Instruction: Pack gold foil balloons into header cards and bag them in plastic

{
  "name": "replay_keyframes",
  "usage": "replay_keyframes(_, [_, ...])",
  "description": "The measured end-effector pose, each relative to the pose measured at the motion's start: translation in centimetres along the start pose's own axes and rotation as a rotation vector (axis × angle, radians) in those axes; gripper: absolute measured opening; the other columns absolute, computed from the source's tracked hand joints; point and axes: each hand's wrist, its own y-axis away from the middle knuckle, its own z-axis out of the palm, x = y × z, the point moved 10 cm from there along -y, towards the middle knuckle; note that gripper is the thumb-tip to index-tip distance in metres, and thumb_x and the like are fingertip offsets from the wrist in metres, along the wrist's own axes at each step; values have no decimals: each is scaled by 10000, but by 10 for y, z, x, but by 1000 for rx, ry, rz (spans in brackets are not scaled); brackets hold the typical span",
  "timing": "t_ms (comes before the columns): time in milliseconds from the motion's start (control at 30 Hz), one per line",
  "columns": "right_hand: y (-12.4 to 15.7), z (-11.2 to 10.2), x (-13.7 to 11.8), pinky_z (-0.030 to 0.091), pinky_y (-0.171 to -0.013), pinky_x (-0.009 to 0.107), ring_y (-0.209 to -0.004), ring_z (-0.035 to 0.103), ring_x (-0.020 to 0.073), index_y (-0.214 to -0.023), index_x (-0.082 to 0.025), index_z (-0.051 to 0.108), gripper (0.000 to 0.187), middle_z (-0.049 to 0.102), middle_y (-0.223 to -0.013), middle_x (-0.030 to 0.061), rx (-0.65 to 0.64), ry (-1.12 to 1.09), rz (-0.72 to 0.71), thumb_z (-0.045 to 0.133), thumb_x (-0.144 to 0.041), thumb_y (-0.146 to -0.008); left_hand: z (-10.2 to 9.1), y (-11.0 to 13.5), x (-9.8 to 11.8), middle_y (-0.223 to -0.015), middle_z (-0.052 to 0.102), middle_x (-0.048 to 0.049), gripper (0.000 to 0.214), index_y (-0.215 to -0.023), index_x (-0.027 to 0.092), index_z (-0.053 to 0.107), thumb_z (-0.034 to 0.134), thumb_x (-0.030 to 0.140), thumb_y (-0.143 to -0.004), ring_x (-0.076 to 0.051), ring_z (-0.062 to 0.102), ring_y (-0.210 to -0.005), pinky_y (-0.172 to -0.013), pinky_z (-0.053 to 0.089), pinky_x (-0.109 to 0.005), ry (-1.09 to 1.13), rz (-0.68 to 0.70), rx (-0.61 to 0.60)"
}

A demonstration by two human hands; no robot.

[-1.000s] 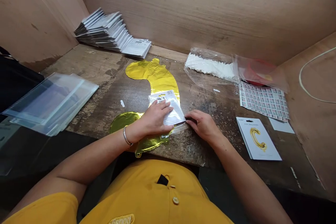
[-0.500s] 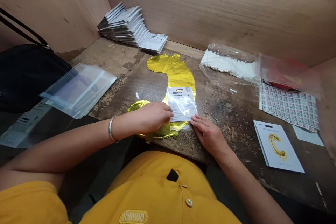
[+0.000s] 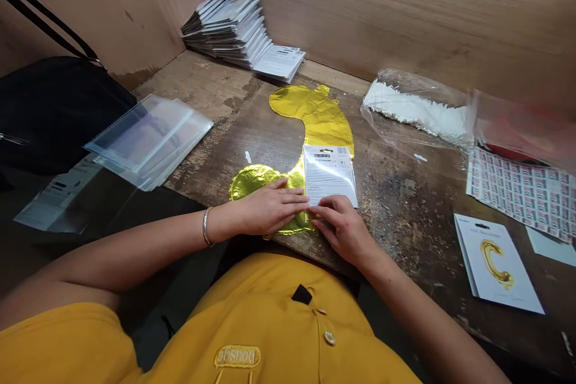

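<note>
A crumpled gold foil balloon (image 3: 315,114) lies flat on the worn wooden bench (image 3: 216,102), its curved shape running toward me. On it rests a white printed card in a clear sleeve (image 3: 330,175), upright to my view. My left hand (image 3: 270,209) lies flat on the balloon's lower lobe, its fingertips next to the card's left edge. My right hand (image 3: 342,229) sits at the card's lower edge, fingers curled over it. Its thumb is hidden.
A leaning stack of packaged cards (image 3: 234,30) stands at the back. Clear plastic sleeves (image 3: 148,141) and a black bag (image 3: 58,114) are at left. To the right lie a bag of white material (image 3: 418,111), a printed sheet (image 3: 522,192) and a gold-letter balloon card (image 3: 495,267).
The card has turned from tilted to straight. My left hand has slid off it onto the balloon, and my right hand has moved to its lower edge. The view has swung left.
</note>
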Motion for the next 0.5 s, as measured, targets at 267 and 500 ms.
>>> replay_keyframes(267, [8,1,-10,530,-824,391,-966,564,222,-1035,-222,667,197,611,-1007,95,37,1,-3,526,-145,-921,2,1,-2,-1301,627,-88,387,-1289,200,574,488,166,-914,-235,524,-1285,-1133,270,-481,18,-17,-9])
replay_keyframes(500, [14,-3,-23,518,-837,386,-980,560,223,-915,-223,653,155,627,-1012,86,-50,-26,-45,528,-130,-914,2,0,-3,-1307,624,-78,369,-1265,211,591,506,170,-908,-226,531,-1279,-1153,232,-476,20,-26,-3])
